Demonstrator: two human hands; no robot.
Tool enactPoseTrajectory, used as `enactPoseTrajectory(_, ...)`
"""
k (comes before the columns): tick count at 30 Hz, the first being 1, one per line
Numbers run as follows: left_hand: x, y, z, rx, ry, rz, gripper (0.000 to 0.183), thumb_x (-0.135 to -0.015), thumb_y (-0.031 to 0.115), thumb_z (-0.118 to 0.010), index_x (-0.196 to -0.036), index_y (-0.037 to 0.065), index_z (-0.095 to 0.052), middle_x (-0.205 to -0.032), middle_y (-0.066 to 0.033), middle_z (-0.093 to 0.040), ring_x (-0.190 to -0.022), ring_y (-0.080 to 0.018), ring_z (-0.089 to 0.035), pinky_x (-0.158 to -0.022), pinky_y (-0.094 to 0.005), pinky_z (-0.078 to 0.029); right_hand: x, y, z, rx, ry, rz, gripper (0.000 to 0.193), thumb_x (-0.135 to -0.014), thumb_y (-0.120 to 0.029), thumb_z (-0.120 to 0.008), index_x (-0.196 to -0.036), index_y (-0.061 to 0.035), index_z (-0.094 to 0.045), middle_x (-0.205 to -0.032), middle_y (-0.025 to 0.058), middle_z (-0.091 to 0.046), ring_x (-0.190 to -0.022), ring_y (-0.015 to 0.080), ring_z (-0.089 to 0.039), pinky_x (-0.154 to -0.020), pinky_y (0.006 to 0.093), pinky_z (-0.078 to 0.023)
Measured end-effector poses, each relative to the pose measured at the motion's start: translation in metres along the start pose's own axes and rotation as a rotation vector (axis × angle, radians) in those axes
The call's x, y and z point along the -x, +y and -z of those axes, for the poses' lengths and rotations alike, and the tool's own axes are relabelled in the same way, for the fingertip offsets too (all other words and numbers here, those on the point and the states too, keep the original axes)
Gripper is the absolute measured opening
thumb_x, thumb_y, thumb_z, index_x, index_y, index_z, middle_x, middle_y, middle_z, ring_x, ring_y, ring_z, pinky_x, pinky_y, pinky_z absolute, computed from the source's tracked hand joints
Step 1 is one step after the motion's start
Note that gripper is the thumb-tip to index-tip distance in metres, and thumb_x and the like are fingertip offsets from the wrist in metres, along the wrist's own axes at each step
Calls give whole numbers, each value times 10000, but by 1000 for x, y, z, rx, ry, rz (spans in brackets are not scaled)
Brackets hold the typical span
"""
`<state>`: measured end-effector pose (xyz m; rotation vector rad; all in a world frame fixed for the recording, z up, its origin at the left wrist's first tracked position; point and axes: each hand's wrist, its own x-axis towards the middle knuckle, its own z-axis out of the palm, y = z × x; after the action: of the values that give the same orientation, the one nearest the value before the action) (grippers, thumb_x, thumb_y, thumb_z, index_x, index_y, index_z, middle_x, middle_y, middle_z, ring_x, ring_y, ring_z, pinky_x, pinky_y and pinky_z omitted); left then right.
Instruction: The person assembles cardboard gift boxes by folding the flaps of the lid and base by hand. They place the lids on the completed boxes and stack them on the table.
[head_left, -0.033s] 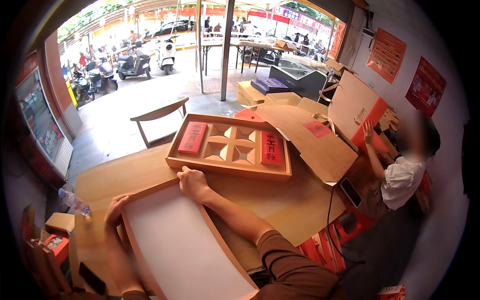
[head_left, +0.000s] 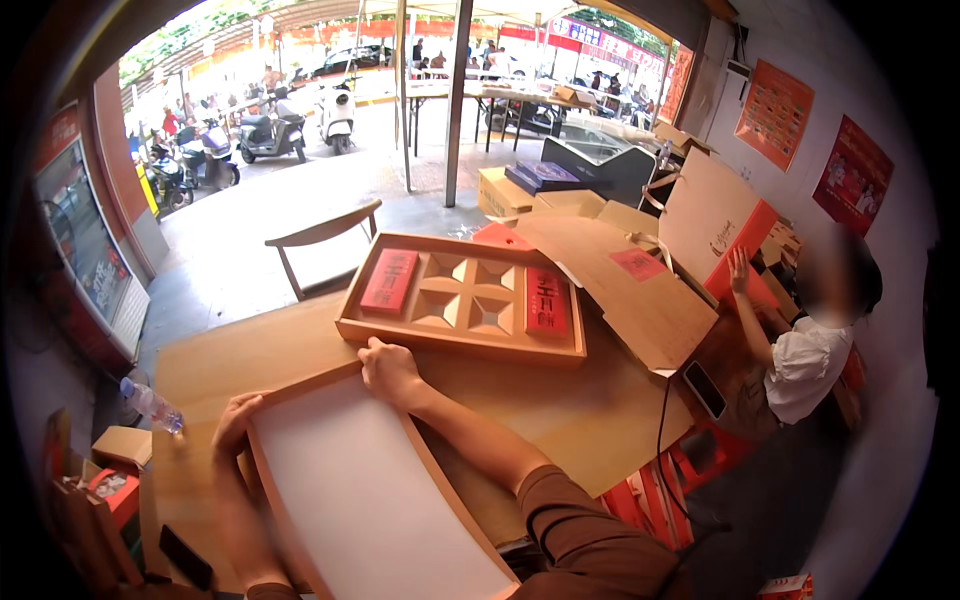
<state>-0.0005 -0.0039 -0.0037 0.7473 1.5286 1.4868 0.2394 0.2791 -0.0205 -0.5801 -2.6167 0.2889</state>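
Two corners of a shallow, rectangular, white-lined brown cardboard tray (head_left: 370,480) are being gripped by left hand (head_left: 236,422) and right hand (head_left: 392,374) over a brown wooden counter (head_left: 565,410); even pressure is seemingly being required.

Head view shifted a hair between frames; scene sat slightly lower and further right. Left hand (head_left: 236,424), right hand (head_left: 391,374) and the white-lined shallow box (head_left: 375,490) moved with it, as did the compartment tray (head_left: 460,342), wooden chair (head_left: 325,230), plastic bottle (head_left: 152,405) and white scooter (head_left: 338,118). Offsets roughly matched, consistent with camera motion. Print on the red packets (head_left: 389,282) looked softer, less legible.
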Motion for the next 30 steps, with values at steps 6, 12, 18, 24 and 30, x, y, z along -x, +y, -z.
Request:
enactPoseTrajectory(6, -7, 4, 4, 33, -46, -14, 441, -868, -20, -611, -1293, -86, -707, -1148, -129, -766, -971, -186, -726, -852, -298, -590, -8, -3, 24, -38, -32, -2, 279, -917, -255, -646, -1109, -70, -727, -1045, 174, -716, -904, 361, -768, -801, 471, -627)
enactPoseTrajectory(12, -8, 6, 10, 34, -27, -21, 534, -781, -77, -571, -1297, -90, -707, -1149, -125, -764, -979, -192, -723, -865, -292, -588, -17, 7, 68, -272, 72, -47, 571, -965, -320, -602, -1470, -56, -574, -1192, 238, -735, -1059, 421, -736, -941, 514, -587)
enactPoseTrajectory(18, -13, 4, 29, 152, 34, -177, 504, -805, -66, -567, -1289, -96, -703, -1132, -138, -767, -966, -195, -732, -854, -289, -597, 8, 80, 123, -86, 430, -91, 348, -923, -271, -690, -1195, -62, -750, -1137, 178, -752, -1045, 390, -726, -938, 488, -578)
enactPoseTrajectory(24, -5, 19, 46, 198, 163, -254, 461, -828, 0, -572, -1258, -71, -722, -1063, -128, -768, -896, -190, -730, -814, -286, -599, 90, 130, 139, 170, 148, -231, 376, -939, -406, -682, -1143, -95, -742, -1089, 121, -725, -1067, 317, -684, -925, 483, -521)
enactPoseTrajectory(30, 19, 46, 80, 286, 452, -457, 369, -874, 19, -581, -1209, -26, -730, -1057, -89, -731, -994, -218, -694, -921, -311, -543, 111, 125, 125, 172, 331, -45, 264, -879, -244, -749, -1110, -115, -742, -1124, 60, -716, -1101, 288, -667, -943, 444, -491)
